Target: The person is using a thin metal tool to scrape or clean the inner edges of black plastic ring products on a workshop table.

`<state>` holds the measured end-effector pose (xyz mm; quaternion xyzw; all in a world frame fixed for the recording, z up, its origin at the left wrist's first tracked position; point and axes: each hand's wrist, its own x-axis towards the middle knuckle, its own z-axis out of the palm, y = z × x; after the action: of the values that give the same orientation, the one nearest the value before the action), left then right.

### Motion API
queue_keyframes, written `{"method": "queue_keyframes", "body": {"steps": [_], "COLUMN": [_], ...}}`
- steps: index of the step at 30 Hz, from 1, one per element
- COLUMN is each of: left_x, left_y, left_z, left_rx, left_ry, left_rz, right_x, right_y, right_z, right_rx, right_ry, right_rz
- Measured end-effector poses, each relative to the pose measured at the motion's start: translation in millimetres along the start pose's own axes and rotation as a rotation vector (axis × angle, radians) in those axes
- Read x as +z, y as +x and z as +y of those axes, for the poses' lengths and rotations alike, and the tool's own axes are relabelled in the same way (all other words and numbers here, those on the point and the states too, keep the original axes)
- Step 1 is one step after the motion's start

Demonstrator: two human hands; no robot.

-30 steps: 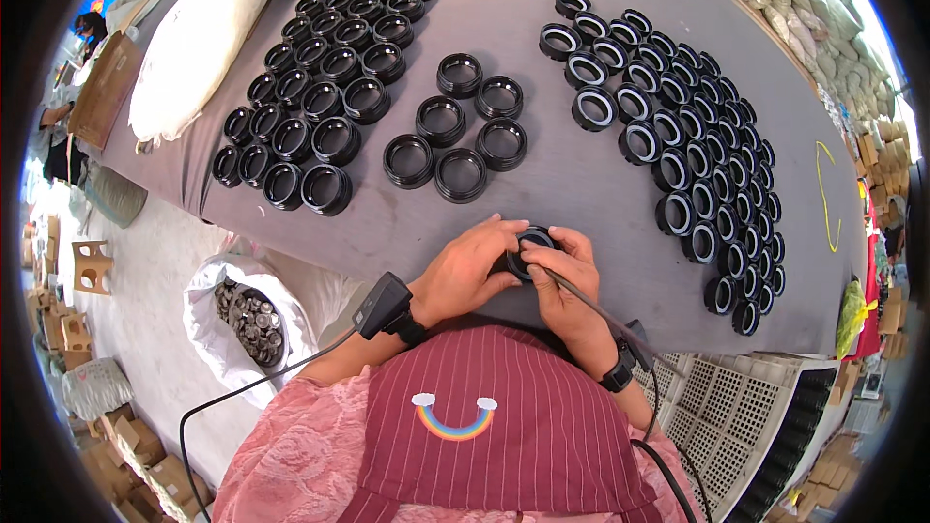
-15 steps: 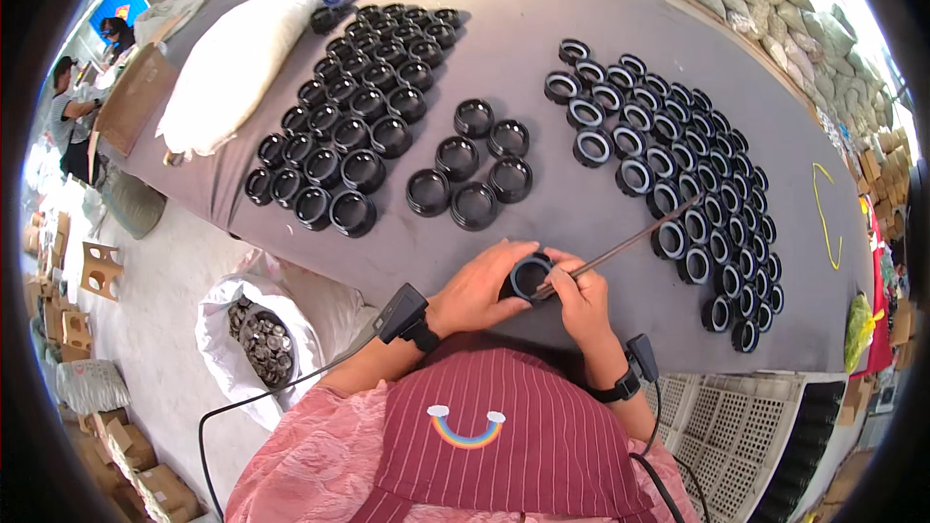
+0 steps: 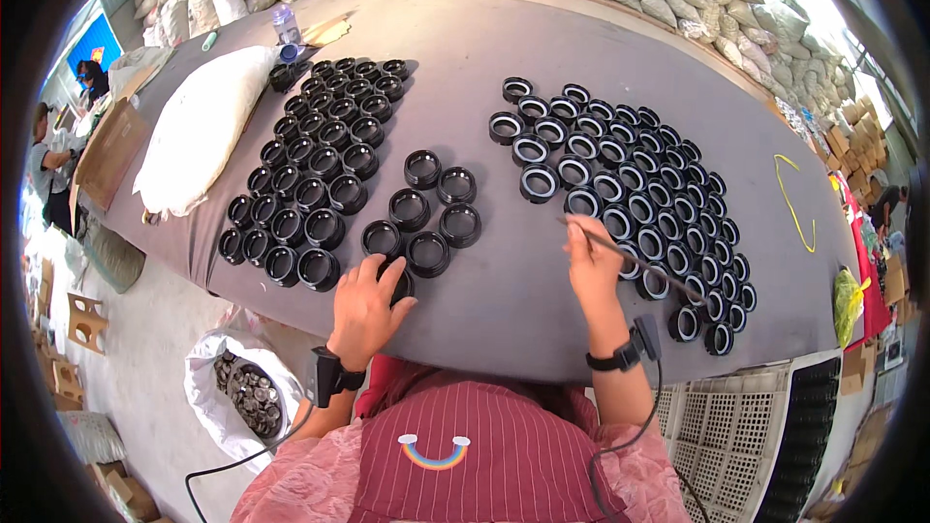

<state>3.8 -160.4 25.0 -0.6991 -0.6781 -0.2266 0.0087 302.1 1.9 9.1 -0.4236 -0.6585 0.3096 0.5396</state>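
Observation:
My left hand (image 3: 368, 310) curls over a black round ring (image 3: 403, 285), thumb on one side and fingers on the other. Its fingers hide much of that ring, which sits at the near end of a small cluster of similar black rings (image 3: 410, 208). A thin dark rod (image 3: 630, 257) is pinched in my closed right hand (image 3: 593, 276), slanting down to the right above the right-hand group of rings. The rings in that group (image 3: 582, 201) show a pale inner band. Farther left stand several rows of glossy black rings (image 3: 324, 227).
A full white sack (image 3: 203, 131) lies at the table's left, near a clear bottle (image 3: 287, 27). A yellow strip (image 3: 794, 201) lies on the right side. Below the left edge, an open white sack (image 3: 199, 378) holds metal pieces. Two people work at far left.
My left hand has moved left and down with the ring, from in front of me to the small cluster. My right hand has parted from it, still holding the rod. The view has shifted.

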Motion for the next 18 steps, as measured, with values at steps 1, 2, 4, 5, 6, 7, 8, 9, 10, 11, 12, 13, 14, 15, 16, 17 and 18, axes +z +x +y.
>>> {"method": "queue_keyframes", "body": {"steps": [1,2,4,5,6,7,8,9,10,11,12,13,14,15,16,17,18], "left_x": [5,11,20,17,12,11,12,14,15,18,21,25,28,32,37,42,44], "left_y": [0,-1,-5,-4,-4,-4,-8,-12,-14,-14,-14,-13,-12,-10,-8,-6,-4], "left_z": [-1,-3,-5,-1,5,11,13,15,19,23,30,37,44,50,55,60,65], "left_rx": [-0.047,-0.046,0.002,0.004,0.03,0.056,0.045,0.086,0.127,0.119,0.164,0.209,0.226,0.213,0.196,0.184,0.171], "left_ry": [-0.019,-0.018,0.002,0.002,0.044,0.086,0.092,-0.003,-0.099,-0.101,-0.198,-0.298,-0.375,-0.38,-0.484,-0.593,-0.614], "left_rz": [0.01,0.013,0.166,0.168,0.212,0.255,0.257,0.252,0.245,0.24,0.229,0.216,0.18,0.167,0.134,0.099,0.066], "right_x": [8,17,32,38,43,42,45,48,46,45,43,39,35,31,25,18,12], "right_y": [13,25,44,51,55,55,55,53,49,41,30,18,4,-9,-23,-36,-49], "right_z": [3,7,27,46,52,57,54,50,47,40,35,31,24,14,2,-10,-23], "right_rx": [0.0,0.041,0.073,-0.015,-0.104,-0.106,-0.106,-0.104,0.03,0.034,0.03,0.031,0.034,0.049,0.058,0.071,0.095], "right_ry": [0.001,-0.041,-0.08,-0.21,-0.34,-0.341,-0.392,-0.444,-0.541,-0.542,-0.492,-0.443,-0.393,-0.394,-0.337,-0.283,-0.285], "right_rz": [-0.002,-0.037,-0.074,-0.08,-0.093,-0.095,-0.134,-0.173,-0.196,-0.204,-0.225,-0.245,-0.265,-0.278,-0.351,-0.416,-0.422]}}
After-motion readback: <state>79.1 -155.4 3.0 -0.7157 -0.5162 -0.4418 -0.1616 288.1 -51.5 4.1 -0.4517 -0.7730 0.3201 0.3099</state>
